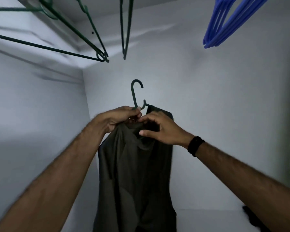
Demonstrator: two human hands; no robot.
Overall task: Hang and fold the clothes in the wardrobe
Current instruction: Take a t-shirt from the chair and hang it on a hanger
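- Left hand (pixel 120 117) pinching green hanger (pixel 135 94) below its hook.
- Right hand (pixel 159 129) clamped on dark shirt (pixel 132 173) collar.
- Empty green hangers (pixel 97 52) overhead.

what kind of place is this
Most likely the inside of a wardrobe or closet: plain white walls close in on three sides, empty green hangers and blue hangers hang overhead, and a dark garment is being put on a hanger.
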